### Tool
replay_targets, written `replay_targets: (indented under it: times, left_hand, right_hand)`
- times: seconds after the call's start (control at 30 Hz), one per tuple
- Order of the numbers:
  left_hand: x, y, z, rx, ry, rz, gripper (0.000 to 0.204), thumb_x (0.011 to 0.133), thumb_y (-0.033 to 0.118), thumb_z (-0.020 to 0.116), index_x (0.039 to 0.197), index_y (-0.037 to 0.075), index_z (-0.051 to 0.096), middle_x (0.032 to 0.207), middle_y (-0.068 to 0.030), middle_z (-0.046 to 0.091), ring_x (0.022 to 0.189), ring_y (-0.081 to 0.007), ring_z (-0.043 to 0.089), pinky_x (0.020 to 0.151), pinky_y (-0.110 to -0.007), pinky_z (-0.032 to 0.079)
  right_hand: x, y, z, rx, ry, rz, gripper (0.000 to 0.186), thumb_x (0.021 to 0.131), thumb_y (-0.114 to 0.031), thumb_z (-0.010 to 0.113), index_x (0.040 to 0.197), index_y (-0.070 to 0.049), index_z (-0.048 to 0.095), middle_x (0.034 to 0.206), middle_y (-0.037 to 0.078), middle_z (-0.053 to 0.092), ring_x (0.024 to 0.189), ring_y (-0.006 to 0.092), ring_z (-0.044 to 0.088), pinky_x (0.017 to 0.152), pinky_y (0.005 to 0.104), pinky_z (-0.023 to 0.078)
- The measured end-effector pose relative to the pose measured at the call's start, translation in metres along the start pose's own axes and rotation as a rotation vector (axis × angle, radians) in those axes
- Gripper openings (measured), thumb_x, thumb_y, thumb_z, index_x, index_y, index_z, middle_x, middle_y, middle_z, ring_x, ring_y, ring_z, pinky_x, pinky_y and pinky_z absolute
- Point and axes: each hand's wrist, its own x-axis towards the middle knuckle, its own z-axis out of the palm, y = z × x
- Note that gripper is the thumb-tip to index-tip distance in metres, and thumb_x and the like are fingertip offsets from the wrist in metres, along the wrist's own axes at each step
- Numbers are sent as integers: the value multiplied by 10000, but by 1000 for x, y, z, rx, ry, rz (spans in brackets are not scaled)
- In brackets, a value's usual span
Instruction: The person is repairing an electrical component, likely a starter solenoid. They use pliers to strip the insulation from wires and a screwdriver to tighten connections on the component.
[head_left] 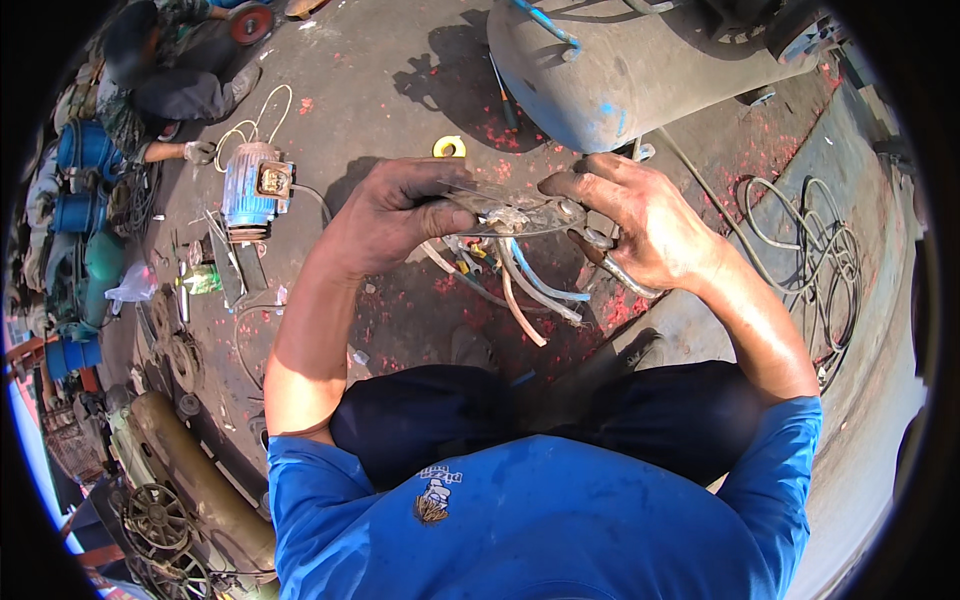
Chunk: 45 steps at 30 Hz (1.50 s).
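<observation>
My left hand (400,215) is closed, thumb and fingers pinching the left end of a flat, dark, thin-edged piece (505,219) with lumpy grey material on it. My right hand (645,220) is wrapped round a pair of pliers (622,273). Their curved handles show below the fingers, and the head lies against the right end of the flat piece; whether the jaws bite on anything I cannot tell. Below hang several thick cut wires (540,285), blue, whitish and reddish. Just beyond the flat piece, a roll of yellow tape (449,147) lies on the ground.
A blue electric motor (250,190) stands at left, near another person's gloved hand (200,152). A large grey tank (640,75) fills the upper right, with a screwdriver (505,100) beside it. Coiled cable (820,255) lies at right. Motor parts and a brown cylinder (200,470) crowd the left.
</observation>
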Motion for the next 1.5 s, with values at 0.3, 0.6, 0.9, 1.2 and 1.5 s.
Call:
replay_targets:
  times: [0.3,0.6,0.9,1.2,1.5]
  left_hand:
    - [7,0,8,90,9,-155,272,849,12,746,1112,-24,687,963,-43,690,893,-109,627,792,-260,517]
    - [9,-5,7,-83,-38,-144,309,854,68,755,1144,-20,695,986,-41,716,906,-113,645,805,-266,529]
    - [13,-2,6,-26,15,-96,282,912,177,729,1107,-24,695,921,-21,690,848,-94,599,752,-262,498]
    - [24,-5,22,46,139,-56,209,946,176,652,1061,3,670,880,-16,656,796,-58,560,702,-245,460]
    - [29,12,46,9,96,-157,195,922,181,691,1014,9,683,843,2,640,749,-65,551,664,-251,458]
  right_hand:
    - [-3,1,0,-37,27,31,593,570,-57,781,1144,-31,633,880,160,637,826,373,642,675,438,524]
    - [-7,5,6,158,30,59,456,670,-53,714,1123,-49,668,773,159,658,722,364,654,624,435,508]
    - [-7,-2,10,468,-68,310,238,818,4,639,1057,6,639,830,120,662,743,150,635,666,308,505]
    - [10,-28,19,646,456,275,481,841,-156,791,1226,-20,537,982,68,658,896,142,628,798,320,529]
    - [20,-21,11,890,660,410,312,838,-134,723,1081,-5,575,779,44,650,691,100,607,629,275,502]
